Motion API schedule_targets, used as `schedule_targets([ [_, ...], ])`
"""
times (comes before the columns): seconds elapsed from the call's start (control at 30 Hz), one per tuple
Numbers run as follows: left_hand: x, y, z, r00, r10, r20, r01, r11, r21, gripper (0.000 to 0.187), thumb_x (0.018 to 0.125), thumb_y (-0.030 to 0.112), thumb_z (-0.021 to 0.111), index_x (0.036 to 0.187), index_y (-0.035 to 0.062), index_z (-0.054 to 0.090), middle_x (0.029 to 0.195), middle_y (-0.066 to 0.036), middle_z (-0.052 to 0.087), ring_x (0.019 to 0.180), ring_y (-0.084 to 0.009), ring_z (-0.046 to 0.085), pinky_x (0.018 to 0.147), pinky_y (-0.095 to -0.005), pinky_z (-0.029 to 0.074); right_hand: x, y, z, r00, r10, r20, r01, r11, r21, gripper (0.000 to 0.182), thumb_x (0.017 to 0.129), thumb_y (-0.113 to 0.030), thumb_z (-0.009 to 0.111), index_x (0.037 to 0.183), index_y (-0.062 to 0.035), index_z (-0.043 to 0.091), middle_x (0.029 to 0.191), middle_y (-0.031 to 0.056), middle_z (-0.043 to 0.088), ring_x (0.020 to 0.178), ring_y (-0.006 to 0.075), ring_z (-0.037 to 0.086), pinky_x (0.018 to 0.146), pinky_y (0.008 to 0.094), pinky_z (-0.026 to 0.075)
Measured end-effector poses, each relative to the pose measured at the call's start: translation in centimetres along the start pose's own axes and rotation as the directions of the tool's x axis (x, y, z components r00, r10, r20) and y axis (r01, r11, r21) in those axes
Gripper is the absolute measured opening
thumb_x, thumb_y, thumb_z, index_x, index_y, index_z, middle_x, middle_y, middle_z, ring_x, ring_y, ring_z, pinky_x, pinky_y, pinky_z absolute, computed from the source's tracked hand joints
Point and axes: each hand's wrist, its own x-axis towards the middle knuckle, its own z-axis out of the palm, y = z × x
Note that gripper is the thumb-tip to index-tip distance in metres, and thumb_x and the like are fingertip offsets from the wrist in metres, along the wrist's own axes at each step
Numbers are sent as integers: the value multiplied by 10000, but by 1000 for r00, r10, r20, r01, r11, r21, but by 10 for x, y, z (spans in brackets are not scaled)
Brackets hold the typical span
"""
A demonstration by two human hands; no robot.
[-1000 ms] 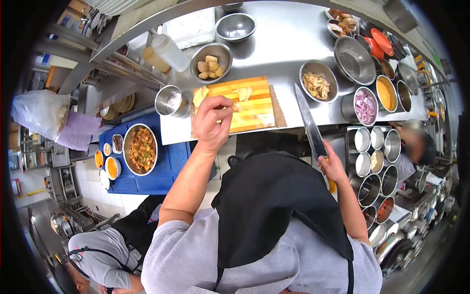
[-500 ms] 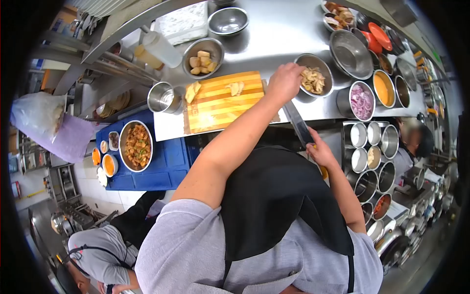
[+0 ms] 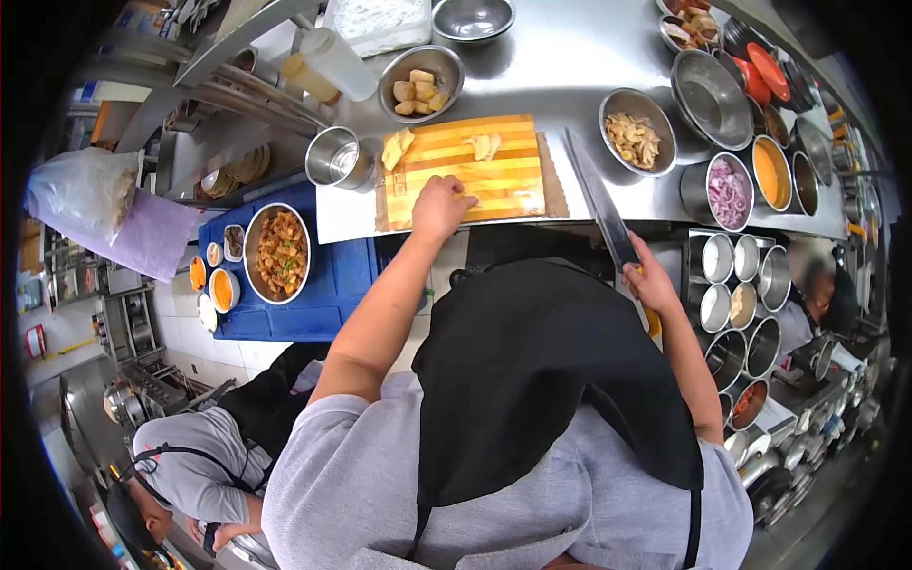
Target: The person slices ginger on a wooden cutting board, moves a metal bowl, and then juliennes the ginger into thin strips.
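No word or number can be read. On the cutting board (image 3: 518,180), at the left side, there is a small mark (image 3: 399,184), too unclear for reading.

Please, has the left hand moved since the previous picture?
Yes. The left hand went leftward, from the bowl of sliced pieces to the near part of the cutting board.

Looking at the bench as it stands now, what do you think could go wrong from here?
The knife in the right hand slants over the edge of the counter, so the left arm might brush the blade if it reaches across to the bowl of pale slices. The cutting board lies close to that edge and could shift if the left hand presses or pulls on it.
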Motion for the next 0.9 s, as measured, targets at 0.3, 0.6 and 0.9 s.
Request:
schedule_targets([
  [0.3,-3,12,8,1000,5,-16,-5,999,-34,287,786,159,813,991,53,642,996,-141,682,987,-353,667,870,-454,544,18,-21,18,999,-37,24,39,996,-83,706,967,-58,561,1617,-229,345,773,39,644,668,105,604,609,291,504],
  [0.6,65,21,-6,993,81,85,-55,961,-272,264,794,36,791,1030,47,672,857,-71,690,776,-192,656,753,-338,540,10,-11,21,999,-46,7,46,999,4,735,945,-29,528,1620,-249,335,743,31,615,528,107,497,497,287,435],
  [0.9,131,33,-9,969,118,216,-117,993,-18,297,805,24,740,1098,70,727,981,-135,718,916,-271,694,837,-380,553,-5,-17,18,998,-43,-39,45,998,49,731,973,-14,544,1631,-234,313,767,27,611,547,95,496,500,275,433],
])
